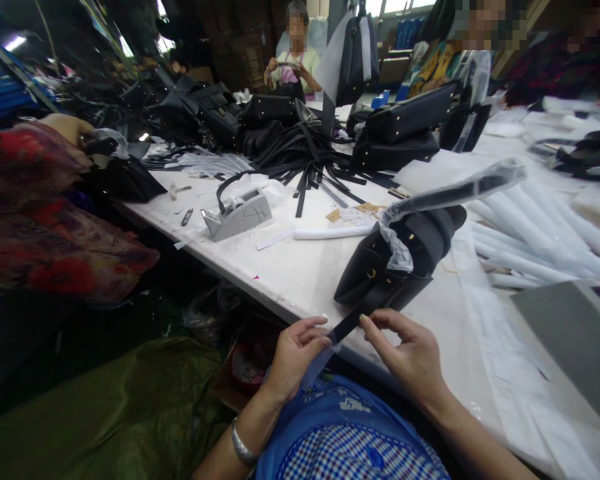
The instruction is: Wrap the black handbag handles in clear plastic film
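- The left hand (pixel 294 353) pinches the free end of a flat black leather strap (pixel 347 325) between thumb and fingertips, at the table's near edge.
- The right hand (pixel 411 357) pinches the same strap just beside it, forefinger on top.
- The strap runs up to a black leather handbag (pixel 380 270) lying on its side on the white table (pixel 290 267), its handle in clear plastic wrap (pixel 450 195).
- The strap looks thin, light and limp, so it probably wants a two-point pinch near its end; the bag seems soft-sided and best steadied by its body.
- Farther off lie a grey tape dispenser (pixel 237 215), white paper rolls (pixel 530 233) and piled black straps (pixel 305 157).
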A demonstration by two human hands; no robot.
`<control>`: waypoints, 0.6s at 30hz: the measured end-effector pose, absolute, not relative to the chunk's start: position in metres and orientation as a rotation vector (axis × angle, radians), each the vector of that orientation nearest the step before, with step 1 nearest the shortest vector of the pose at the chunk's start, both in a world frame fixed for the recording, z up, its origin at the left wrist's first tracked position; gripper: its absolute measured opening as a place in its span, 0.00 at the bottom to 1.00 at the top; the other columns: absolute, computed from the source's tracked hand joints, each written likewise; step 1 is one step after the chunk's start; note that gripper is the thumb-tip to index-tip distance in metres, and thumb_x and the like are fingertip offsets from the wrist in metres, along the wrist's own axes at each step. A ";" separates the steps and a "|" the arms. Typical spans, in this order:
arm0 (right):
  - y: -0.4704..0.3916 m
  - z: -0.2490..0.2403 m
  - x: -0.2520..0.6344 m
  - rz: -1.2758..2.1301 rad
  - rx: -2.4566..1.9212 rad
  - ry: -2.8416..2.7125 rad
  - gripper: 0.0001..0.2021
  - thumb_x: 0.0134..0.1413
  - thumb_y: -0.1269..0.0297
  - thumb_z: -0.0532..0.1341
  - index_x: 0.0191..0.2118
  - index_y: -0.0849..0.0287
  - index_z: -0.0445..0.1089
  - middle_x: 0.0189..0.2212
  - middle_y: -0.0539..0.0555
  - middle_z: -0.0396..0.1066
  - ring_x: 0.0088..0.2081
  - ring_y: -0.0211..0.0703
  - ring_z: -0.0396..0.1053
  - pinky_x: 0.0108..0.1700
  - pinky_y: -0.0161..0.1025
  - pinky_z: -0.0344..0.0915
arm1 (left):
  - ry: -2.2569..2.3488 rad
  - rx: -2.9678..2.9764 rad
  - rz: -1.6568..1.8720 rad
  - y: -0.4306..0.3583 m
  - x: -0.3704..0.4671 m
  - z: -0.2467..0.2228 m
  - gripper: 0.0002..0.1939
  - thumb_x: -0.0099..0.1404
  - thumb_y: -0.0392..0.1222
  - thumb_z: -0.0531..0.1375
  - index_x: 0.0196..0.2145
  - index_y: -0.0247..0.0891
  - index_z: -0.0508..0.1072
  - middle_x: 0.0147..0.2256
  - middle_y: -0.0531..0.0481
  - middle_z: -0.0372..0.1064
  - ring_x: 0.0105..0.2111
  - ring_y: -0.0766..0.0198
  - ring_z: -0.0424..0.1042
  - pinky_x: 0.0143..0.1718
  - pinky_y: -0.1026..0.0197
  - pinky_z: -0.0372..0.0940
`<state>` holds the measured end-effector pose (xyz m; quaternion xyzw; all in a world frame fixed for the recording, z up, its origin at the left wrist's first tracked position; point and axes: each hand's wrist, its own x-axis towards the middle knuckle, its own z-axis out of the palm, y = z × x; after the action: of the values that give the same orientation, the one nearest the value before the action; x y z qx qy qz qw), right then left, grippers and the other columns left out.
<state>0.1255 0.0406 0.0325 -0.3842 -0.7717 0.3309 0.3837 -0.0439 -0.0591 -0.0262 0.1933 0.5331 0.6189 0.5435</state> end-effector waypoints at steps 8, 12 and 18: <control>0.040 0.032 0.128 0.798 -0.960 -1.951 0.07 0.57 0.62 0.65 0.30 0.57 0.74 0.25 0.49 0.73 0.26 0.37 0.69 0.31 0.33 0.66 | 1.358 0.664 1.437 -0.054 -0.041 -0.002 0.10 0.59 0.46 0.69 0.34 0.36 0.80 0.45 0.42 0.76 0.45 0.55 0.74 0.48 0.60 0.66; 0.039 0.031 0.128 0.847 -0.955 -1.939 0.08 0.57 0.61 0.65 0.29 0.58 0.73 0.24 0.48 0.73 0.25 0.37 0.69 0.31 0.33 0.66 | 1.500 0.754 1.483 -0.052 -0.041 0.004 0.09 0.59 0.46 0.68 0.30 0.37 0.81 0.45 0.44 0.74 0.46 0.56 0.72 0.48 0.62 0.64; 0.045 0.026 0.127 1.006 -0.940 -1.949 0.10 0.59 0.59 0.63 0.30 0.58 0.74 0.25 0.50 0.74 0.27 0.38 0.71 0.32 0.33 0.67 | 1.337 0.638 1.584 -0.022 -0.027 0.021 0.07 0.59 0.44 0.69 0.30 0.37 0.80 0.40 0.49 0.74 0.40 0.63 0.70 0.42 0.66 0.63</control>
<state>0.1274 0.0447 0.0263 -0.3660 -0.7594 0.3918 0.3687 -0.0267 -0.0220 0.0206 0.2602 0.5450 0.6456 0.4674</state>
